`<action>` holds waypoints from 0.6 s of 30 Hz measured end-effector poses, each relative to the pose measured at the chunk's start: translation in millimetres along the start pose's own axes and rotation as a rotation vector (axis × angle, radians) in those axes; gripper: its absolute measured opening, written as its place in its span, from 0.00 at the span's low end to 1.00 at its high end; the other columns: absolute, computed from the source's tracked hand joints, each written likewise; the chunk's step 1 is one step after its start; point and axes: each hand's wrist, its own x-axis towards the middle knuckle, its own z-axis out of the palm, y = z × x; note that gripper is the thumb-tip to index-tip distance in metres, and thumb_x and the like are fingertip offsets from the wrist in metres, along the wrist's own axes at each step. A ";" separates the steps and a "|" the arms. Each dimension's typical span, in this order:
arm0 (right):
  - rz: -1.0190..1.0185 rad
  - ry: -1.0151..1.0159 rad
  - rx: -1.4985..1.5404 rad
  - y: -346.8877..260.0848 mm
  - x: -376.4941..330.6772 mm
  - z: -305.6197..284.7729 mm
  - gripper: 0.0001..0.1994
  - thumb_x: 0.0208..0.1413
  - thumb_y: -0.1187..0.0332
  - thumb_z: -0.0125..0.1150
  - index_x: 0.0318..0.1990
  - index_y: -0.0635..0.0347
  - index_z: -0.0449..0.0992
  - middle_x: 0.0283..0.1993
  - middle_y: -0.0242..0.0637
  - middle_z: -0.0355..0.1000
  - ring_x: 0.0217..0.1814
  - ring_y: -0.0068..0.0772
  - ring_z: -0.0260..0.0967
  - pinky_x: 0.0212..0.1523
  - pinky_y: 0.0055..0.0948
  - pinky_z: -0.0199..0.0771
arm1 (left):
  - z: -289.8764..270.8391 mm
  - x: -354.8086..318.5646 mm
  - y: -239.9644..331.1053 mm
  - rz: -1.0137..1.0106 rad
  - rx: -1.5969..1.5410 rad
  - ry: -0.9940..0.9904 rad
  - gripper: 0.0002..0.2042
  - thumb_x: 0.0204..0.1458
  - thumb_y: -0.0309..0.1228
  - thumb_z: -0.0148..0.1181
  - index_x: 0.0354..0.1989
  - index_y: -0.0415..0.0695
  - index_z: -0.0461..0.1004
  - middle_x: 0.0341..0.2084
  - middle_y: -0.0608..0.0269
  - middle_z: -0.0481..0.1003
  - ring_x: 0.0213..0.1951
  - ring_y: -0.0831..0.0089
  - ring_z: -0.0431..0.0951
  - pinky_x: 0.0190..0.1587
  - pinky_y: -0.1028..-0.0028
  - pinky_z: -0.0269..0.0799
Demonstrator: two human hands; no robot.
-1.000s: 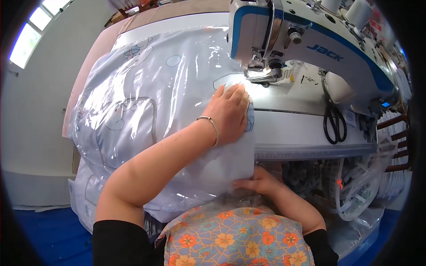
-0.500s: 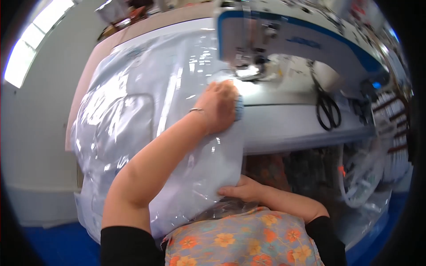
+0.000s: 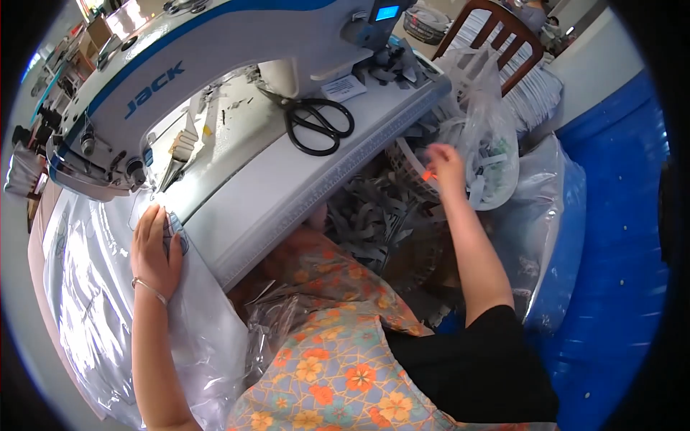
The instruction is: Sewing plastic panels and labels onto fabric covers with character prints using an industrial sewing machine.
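My lap, in its orange flowered cloth [image 3: 338, 359], fills the bottom of the view, with crinkled clear wrap bunched against my knee. My left hand [image 3: 154, 251] lies flat and spread on the plastic sheet [image 3: 93, 302] that drapes off the left end of the table [image 3: 287, 194], fingers together and gripping nothing, just pinning the sheet near the foot of the sewing machine [image 3: 180, 79]. A thin bracelet sits on that wrist.

My right hand [image 3: 445, 161] reaches out past the table edge to the bag of labels [image 3: 489, 144] hanging beside a white basket [image 3: 413, 161]. Thumb and forefinger are pinched shut on a small orange tag [image 3: 429, 174], just at the bag's mouth. Below it a heap of grey cut strips [image 3: 374, 215] spills between the basket and my knee.

I judge this the fetching step: the sheet is held ready while 1 tag is picked. The next move calls for carrying the tag across without dropping it and laying it square at the sheet's edge under the needle, with the left hand keeping the slippery plastic from sliding.

Farther back, black scissors [image 3: 316, 126] rest on the table, and a brown chair [image 3: 496, 29] stands beyond.
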 end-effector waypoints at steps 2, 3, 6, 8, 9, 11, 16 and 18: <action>-0.042 0.266 -0.352 39.6 46.8 -19.5 0.16 0.57 0.63 0.65 0.47 0.66 0.78 0.34 0.42 0.78 0.33 0.31 0.76 0.36 0.31 0.75 | 1.6 1.4 -0.3 -0.022 0.045 0.011 0.23 0.53 0.27 0.59 0.59 0.36 0.70 0.60 0.47 0.69 0.64 0.50 0.67 0.67 0.58 0.59; -0.129 0.256 -0.342 55.5 58.3 -25.4 0.16 0.57 0.63 0.65 0.47 0.66 0.78 0.34 0.42 0.78 0.33 0.31 0.76 0.36 0.31 0.75 | 1.6 2.7 -0.1 -0.013 0.043 -0.006 0.23 0.53 0.27 0.59 0.59 0.36 0.70 0.60 0.47 0.69 0.64 0.50 0.67 0.67 0.58 0.59; 0.132 -0.124 -0.769 74.3 68.4 -29.0 0.20 0.53 0.58 0.68 0.45 0.67 0.78 0.33 0.43 0.78 0.34 0.32 0.77 0.36 0.32 0.74 | -8.0 3.4 4.9 -0.015 0.020 -0.025 0.24 0.53 0.27 0.59 0.60 0.36 0.69 0.61 0.47 0.68 0.65 0.51 0.65 0.67 0.58 0.58; 0.195 0.125 -0.279 59.9 60.2 -33.0 0.16 0.57 0.59 0.66 0.40 0.66 0.79 0.29 0.37 0.76 0.33 0.26 0.75 0.33 0.29 0.71 | -21.1 0.3 12.7 -0.009 -0.016 -0.139 0.29 0.50 0.31 0.63 0.62 0.36 0.67 0.63 0.48 0.66 0.67 0.51 0.63 0.68 0.56 0.57; 0.189 0.151 -0.288 44.6 55.4 -38.8 0.16 0.57 0.59 0.66 0.40 0.66 0.79 0.29 0.37 0.76 0.33 0.26 0.75 0.33 0.29 0.71 | -30.5 -5.0 18.0 0.015 -0.028 -0.122 0.29 0.50 0.31 0.63 0.62 0.36 0.67 0.63 0.48 0.66 0.67 0.51 0.63 0.68 0.56 0.57; 0.103 0.249 -0.022 2.5 45.3 -55.7 0.13 0.61 0.61 0.62 0.37 0.64 0.79 0.27 0.30 0.74 0.30 0.20 0.72 0.30 0.25 0.67 | -49.9 -17.6 28.4 0.150 -0.082 -0.253 0.36 0.43 0.36 0.70 0.63 0.36 0.66 0.66 0.48 0.63 0.68 0.49 0.60 0.70 0.54 0.54; -0.291 0.186 0.020 -126.0 4.4 -55.5 0.09 0.63 0.65 0.61 0.41 0.61 0.79 0.32 0.27 0.75 0.27 0.15 0.67 0.29 0.19 0.65 | -54.7 -40.4 38.9 0.115 0.043 -0.324 0.39 0.36 0.38 0.74 0.61 0.37 0.68 0.63 0.46 0.66 0.66 0.48 0.64 0.68 0.54 0.59; -0.498 0.004 0.131 -168.6 -21.5 -13.8 0.07 0.64 0.68 0.59 0.43 0.62 0.79 0.33 0.28 0.77 0.27 0.15 0.67 0.29 0.19 0.66 | -47.9 -42.5 31.8 0.282 -0.060 -0.204 0.27 0.39 0.33 0.71 0.51 0.39 0.74 0.57 0.51 0.72 0.60 0.52 0.71 0.60 0.57 0.70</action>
